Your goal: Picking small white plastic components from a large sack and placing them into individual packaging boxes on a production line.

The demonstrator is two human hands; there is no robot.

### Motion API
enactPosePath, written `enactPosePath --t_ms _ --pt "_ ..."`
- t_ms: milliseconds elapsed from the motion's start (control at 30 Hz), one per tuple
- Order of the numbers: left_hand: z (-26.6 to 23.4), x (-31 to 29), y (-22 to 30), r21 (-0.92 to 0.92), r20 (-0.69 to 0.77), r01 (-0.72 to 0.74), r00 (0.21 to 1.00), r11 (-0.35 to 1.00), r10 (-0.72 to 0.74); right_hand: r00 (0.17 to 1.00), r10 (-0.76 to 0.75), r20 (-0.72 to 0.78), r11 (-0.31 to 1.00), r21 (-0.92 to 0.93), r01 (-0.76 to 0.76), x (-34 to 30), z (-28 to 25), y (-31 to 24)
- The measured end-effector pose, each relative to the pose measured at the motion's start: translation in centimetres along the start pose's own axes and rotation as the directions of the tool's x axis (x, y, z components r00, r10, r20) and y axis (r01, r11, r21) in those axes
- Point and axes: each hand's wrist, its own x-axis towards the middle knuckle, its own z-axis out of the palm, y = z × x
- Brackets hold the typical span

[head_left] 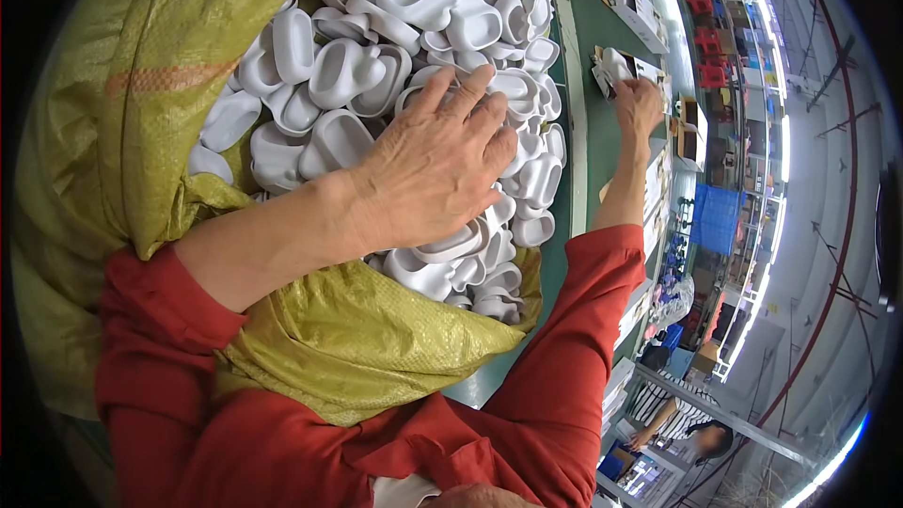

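A large heap of white moulded plastic pieces [343, 71], rounded with hollow oval openings, fills a yellow woven sack [376, 339]. My left hand [437, 160] lies over the heap, palm down, its fingers bent but apart and the fingertips among the pieces. Across the green conveyor belt [597, 33] reaches my right hand [640, 108], its fingers drawn together beside a small open box [649, 71]. A white piece [616, 66] shows in that box, right at the fingertips. Whatever those fingers pinch is hidden.
More open boxes [635, 14] stand along the belt, one a brown carton [691, 134]. Beyond are shelves with red stools [710, 42] and a blue crate [715, 218]. A person in a striped shirt [668, 409] works at the lower right, past a metal rail [724, 419].
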Motion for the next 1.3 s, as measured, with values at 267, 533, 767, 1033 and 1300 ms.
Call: enactPosePath --t_ms 267,533,767,1033,1300 --pt "0.1 0.6 0.3 0.011 0.025 -0.038 0.999 0.999 0.037 0.957 -0.227 -0.182 0.859 0.426 0.285 -0.1 -0.2 -3.2" --pt "-1.2 0.7 0.0 0.078 0.071 -0.019 0.997 0.997 0.014 0.881 -0.461 0.109 0.627 0.742 0.237 1.1 -0.9 -18.4" --pt "-1.0 0.4 0.1 0.006 0.044 -0.066 0.997 0.998 0.066 0.844 -0.494 0.209 0.726 0.632 0.269 -5.2 -5.8 -15.4" --pt "-0.5 0.5 1.0 0.058 0.127 -0.172 0.978 0.983 0.163 0.91 -0.412 0.047 0.738 0.603 0.303 -12.7 -1.7 -4.5" --pt "-0.3 0.6 0.3 0.011 0.002 -0.171 0.985 0.985 0.171 0.995 -0.078 0.058 0.889 0.456 0.043 -15.4 -2.6 -0.7"
